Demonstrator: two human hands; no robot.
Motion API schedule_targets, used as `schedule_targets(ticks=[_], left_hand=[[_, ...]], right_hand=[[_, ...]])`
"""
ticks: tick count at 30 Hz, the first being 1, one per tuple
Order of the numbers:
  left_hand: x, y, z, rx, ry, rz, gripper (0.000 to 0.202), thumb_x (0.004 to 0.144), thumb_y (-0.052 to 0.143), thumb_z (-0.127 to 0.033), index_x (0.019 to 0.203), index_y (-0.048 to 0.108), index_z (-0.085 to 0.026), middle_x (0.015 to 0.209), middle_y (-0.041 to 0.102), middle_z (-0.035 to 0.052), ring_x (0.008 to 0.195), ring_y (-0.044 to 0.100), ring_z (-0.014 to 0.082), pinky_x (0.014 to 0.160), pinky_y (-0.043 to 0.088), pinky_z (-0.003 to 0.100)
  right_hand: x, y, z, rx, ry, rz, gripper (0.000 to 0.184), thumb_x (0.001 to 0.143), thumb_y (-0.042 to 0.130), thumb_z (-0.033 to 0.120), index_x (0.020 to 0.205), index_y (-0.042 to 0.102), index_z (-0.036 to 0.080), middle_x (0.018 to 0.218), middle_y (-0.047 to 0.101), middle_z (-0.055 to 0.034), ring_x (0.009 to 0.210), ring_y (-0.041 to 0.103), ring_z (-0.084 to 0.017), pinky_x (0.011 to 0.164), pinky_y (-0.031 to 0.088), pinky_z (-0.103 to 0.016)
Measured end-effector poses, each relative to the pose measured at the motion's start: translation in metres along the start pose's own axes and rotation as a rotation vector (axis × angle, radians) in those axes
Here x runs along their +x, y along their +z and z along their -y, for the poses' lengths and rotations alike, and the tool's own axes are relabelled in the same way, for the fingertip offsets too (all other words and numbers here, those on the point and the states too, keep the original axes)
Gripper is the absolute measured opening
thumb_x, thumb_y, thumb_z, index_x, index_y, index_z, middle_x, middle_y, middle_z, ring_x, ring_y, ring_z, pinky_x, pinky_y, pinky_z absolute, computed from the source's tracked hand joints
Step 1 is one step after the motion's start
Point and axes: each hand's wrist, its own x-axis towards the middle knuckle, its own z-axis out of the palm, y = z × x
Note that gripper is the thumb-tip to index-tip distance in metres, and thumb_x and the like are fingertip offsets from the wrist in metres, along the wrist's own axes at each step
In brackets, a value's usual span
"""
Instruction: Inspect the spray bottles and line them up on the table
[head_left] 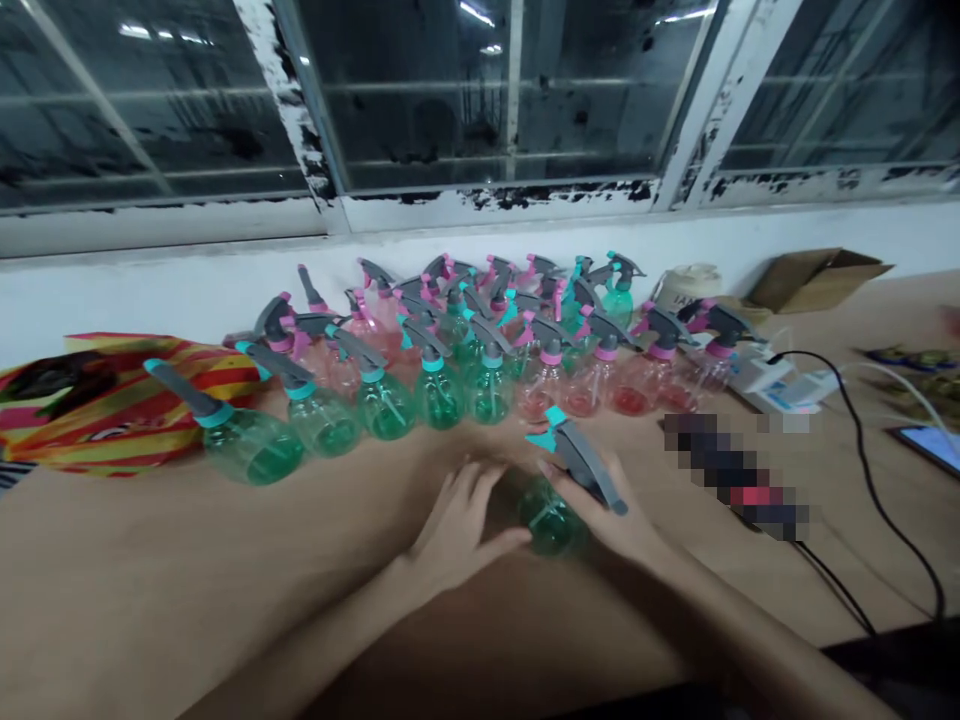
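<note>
A see-through green spray bottle [553, 522] with a grey and turquoise trigger head stands on the table in front of me. My right hand [626, 520] is closed around its upper part, fingers partly hidden behind the grey head. To the left of the bottle, my left hand [457, 530] is open with its fingers apart. Its thumb tip reaches the bottle's side, and I cannot tell whether it touches. Just beyond my hands runs a front row of spray bottles, green ones [441, 395] on the left and pink ones [630, 390] on the right.
More spray bottles crowd behind the front row, against the white wall. A red and yellow striped bag [180, 390] lies at left. On the right are a cardboard box [817, 280], a white power strip [780, 385], black cable [892, 490], a blurred-out dark item and a phone [930, 442].
</note>
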Motion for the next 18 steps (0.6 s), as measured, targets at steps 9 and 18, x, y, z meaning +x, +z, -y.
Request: schedule_targets(ticks=[9, 18], left_hand=[[-0.022, 0.005, 0.041, 0.133, -0.072, 0.108, 0.061, 0.087, 0.054, -0.046, 0.137, 0.037, -0.017, 0.143, 0.036, 0.0121, 0.132, 0.029, 0.0294, 0.107, 0.021, 0.048], [-0.021, 0.007, 0.041, 0.189, -0.058, 0.152, 0.058, 0.088, 0.052, -0.046, 0.136, 0.039, -0.014, 0.144, 0.035, 0.0127, 0.134, 0.026, 0.0273, 0.109, 0.019, 0.046]], right_hand=[[0.017, 0.000, 0.005, 0.020, 0.042, -0.037, 0.015, 0.079, 0.057, 0.027, 0.092, 0.060, 0.022, 0.079, 0.066, -0.0027, 0.067, 0.064, -0.020, 0.062, 0.051, -0.032], [0.033, 0.002, 0.007, -0.035, -0.063, 0.061, 0.014, 0.083, 0.055, 0.033, 0.081, 0.062, 0.021, 0.071, 0.065, -0.0029, 0.069, 0.064, -0.019, 0.064, 0.052, -0.030]])
